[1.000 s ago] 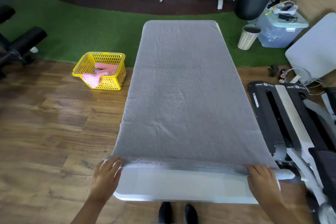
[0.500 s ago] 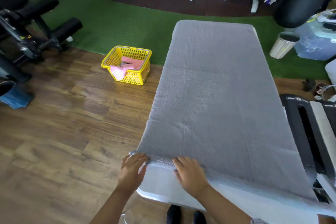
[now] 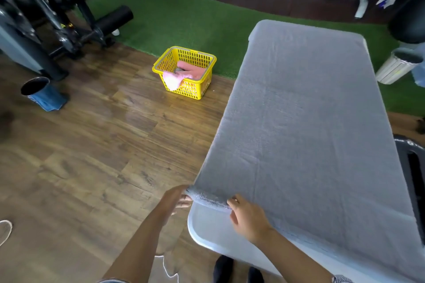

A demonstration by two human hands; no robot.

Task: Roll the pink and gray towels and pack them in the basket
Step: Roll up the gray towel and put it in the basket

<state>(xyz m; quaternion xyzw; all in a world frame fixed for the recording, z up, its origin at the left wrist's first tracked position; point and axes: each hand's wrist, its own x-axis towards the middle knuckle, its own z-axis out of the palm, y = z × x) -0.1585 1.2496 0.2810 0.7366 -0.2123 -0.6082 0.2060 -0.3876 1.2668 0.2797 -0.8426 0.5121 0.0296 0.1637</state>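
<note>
A large gray towel (image 3: 305, 122) lies spread flat over a white table (image 3: 207, 230). Its near edge is turned over into a thin roll at the near left corner. My left hand (image 3: 177, 197) holds the end of that roll at the corner, fingers curled under it. My right hand (image 3: 248, 218) grips the roll a short way to the right. A yellow basket (image 3: 197, 92) stands on the floor to the left of the table. A pink towel (image 3: 181, 74) lies in it, one end hanging over the rim.
Black gym equipment (image 3: 57, 14) stands at the far left. A dark cup on a blue cloth (image 3: 43, 95) sits on the wooden floor. A white bin (image 3: 397, 66) is at the right, on green turf. My shoes (image 3: 236, 269) show under the table's near edge.
My right hand has come from the towel's right corner to just beside my left hand. Both now grip the rolled edge at the near left corner. The view swung left.
</note>
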